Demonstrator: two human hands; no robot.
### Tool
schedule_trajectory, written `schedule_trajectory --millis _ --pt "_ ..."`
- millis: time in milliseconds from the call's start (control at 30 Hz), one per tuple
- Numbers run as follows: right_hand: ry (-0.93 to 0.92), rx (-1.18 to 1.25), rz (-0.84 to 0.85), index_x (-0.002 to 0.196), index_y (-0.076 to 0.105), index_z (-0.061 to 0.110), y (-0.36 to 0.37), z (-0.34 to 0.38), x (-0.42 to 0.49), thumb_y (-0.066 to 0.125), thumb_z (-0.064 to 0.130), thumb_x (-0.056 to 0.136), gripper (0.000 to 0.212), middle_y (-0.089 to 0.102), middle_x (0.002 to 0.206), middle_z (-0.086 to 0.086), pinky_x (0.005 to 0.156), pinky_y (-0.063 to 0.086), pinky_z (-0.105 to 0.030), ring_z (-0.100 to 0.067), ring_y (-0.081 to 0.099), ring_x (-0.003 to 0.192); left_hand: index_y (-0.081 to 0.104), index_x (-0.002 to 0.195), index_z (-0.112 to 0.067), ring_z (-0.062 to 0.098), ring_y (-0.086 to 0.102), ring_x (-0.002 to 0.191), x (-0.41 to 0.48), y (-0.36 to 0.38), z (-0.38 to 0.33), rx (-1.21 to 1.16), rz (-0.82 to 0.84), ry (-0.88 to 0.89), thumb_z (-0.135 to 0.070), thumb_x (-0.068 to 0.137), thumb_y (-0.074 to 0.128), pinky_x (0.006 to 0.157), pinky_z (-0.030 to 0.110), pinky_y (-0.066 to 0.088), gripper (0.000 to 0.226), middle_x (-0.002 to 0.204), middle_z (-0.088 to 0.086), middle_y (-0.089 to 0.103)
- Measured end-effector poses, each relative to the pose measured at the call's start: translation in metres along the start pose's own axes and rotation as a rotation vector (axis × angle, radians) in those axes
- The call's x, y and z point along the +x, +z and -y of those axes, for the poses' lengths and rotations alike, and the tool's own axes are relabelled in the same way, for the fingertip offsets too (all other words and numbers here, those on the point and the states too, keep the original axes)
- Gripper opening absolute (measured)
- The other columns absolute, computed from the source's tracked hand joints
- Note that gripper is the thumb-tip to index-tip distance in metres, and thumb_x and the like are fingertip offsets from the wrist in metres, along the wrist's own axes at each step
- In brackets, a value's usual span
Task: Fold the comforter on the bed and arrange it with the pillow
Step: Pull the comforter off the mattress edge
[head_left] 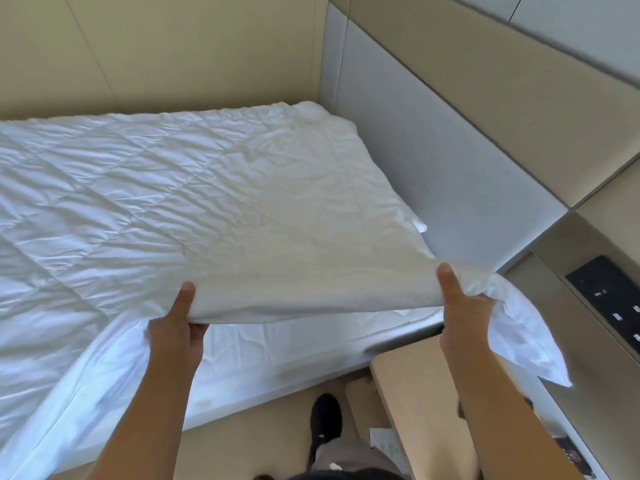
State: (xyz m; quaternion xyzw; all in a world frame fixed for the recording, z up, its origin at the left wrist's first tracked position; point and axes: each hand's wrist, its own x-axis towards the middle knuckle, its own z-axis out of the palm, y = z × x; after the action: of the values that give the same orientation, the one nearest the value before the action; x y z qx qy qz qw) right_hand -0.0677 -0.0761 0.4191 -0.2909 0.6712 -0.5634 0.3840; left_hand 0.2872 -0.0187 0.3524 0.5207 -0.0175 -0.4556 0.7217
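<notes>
A white quilted comforter [180, 188] lies spread over the bed [277, 362], wrinkled, reaching the far wall. My left hand [176, 327] grips its near edge, thumb on top. My right hand [460, 306] grips the same edge near the corner, which hangs loose past my wrist. Both hands hold this edge lifted off the mattress, and the white sheet shows underneath. A small white corner [417, 225] pokes out beside the headboard; I cannot tell if it is the pillow.
A padded grey headboard [433, 174] stands along the right of the bed. A beige bedside table [415, 386] sits below my right arm. On the right wall is a black switch panel [613, 303]. My dark shoe [323, 420] stands on the beige floor.
</notes>
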Motion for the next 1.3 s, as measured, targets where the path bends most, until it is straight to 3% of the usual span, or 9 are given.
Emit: schedule_trajectory --millis 100,267,400,633,733,833,1033,1167,1300 --pt "-0.028 0.007 0.033 0.139 0.039 0.009 0.03 0.006 0.041 0.077 0.047 0.082 0.078 0.063 0.111 0.008 0.104 0.045 -0.033 -0.017 0.061 0.11 0.066 0.097 -0.015 0.0 0.072 0.084 0.016 0.023 -0.012 0.164 0.02 0.109 -0.017 0.089 0.072 0.067 0.021 0.06 0.01 0.087 -0.01 0.076" --pt "-0.018 0.012 0.153 0.13 0.04 0.017 0.083 0.014 0.107 0.07 0.041 0.09 0.055 0.055 0.116 0.005 0.099 0.041 -0.027 -0.018 0.054 0.113 0.066 0.115 0.001 0.008 0.071 0.092 0.047 0.064 -0.027 0.271 -0.092 0.196 -0.023 0.085 0.077 0.071 0.023 0.06 0.04 0.104 0.003 0.072" --pt "-0.022 0.013 0.203 0.136 0.05 0.007 0.124 0.025 0.153 0.07 0.041 0.09 0.061 0.058 0.123 -0.001 0.091 0.041 -0.024 -0.017 0.056 0.109 0.063 0.087 -0.001 0.009 0.059 0.067 0.079 0.099 -0.042 0.4 -0.138 0.282 -0.034 0.081 0.08 0.064 0.019 0.052 0.038 0.075 0.001 0.057" --pt "0.001 -0.076 0.248 0.11 0.053 0.015 0.197 0.05 0.222 0.069 0.049 0.089 0.042 0.057 0.09 0.013 0.089 0.043 -0.028 -0.019 0.057 0.101 0.06 0.115 0.01 0.025 0.069 0.098 0.158 0.154 -0.077 0.482 -0.242 0.343 -0.072 0.041 0.088 0.095 0.046 0.056 0.114 0.107 0.016 0.065" --pt "-0.034 -0.145 0.259 0.104 0.056 0.014 0.239 0.056 0.249 0.068 0.052 0.088 0.043 0.059 0.087 0.01 0.091 0.048 -0.032 -0.021 0.059 0.1 0.063 0.105 0.006 0.026 0.071 0.097 0.192 0.179 -0.086 0.416 -0.22 0.344 -0.058 0.056 0.091 0.092 0.047 0.057 0.086 0.101 0.013 0.065" --pt "-0.063 -0.207 0.264 0.118 0.06 0.007 0.288 0.054 0.276 0.067 0.053 0.088 0.055 0.061 0.101 0.0 0.096 0.048 -0.034 -0.024 0.059 0.104 0.058 0.075 -0.004 0.021 0.06 0.065 0.237 0.197 -0.084 0.475 -0.245 0.295 -0.042 0.074 0.084 0.081 0.04 0.052 0.045 0.073 0.008 0.059" --pt "-0.021 -0.371 0.213 0.127 0.058 -0.001 0.388 0.026 0.341 0.065 0.063 0.085 0.077 0.066 0.121 -0.015 0.105 0.047 -0.047 -0.035 0.06 0.117 0.05 0.064 -0.006 0.025 0.045 0.053 0.368 0.232 -0.072 0.542 -0.261 0.209 -0.041 0.078 0.081 0.068 0.041 0.042 0.049 0.055 0.01 0.048" --pt "0.011 -0.504 0.156 0.118 0.062 -0.002 0.448 -0.004 0.391 0.064 0.062 0.085 0.072 0.065 0.103 -0.011 0.101 0.048 -0.045 -0.038 0.06 0.115 0.046 0.061 -0.01 0.025 0.042 0.05 0.465 0.249 -0.051 0.604 -0.238 0.146 -0.041 0.078 0.082 0.062 0.041 0.039 0.05 0.03 -0.007 0.042" --pt "0.017 -0.577 0.133 0.116 0.065 0.0 0.504 -0.04 0.428 0.065 0.054 0.089 0.061 0.069 0.111 -0.015 0.101 0.046 -0.04 -0.037 0.059 0.117 0.046 0.064 -0.01 0.025 0.042 0.048 0.544 0.25 -0.021 0.653 -0.271 0.044 -0.039 0.082 0.079 0.056 0.033 0.042 0.048 0.056 0.005 0.046"
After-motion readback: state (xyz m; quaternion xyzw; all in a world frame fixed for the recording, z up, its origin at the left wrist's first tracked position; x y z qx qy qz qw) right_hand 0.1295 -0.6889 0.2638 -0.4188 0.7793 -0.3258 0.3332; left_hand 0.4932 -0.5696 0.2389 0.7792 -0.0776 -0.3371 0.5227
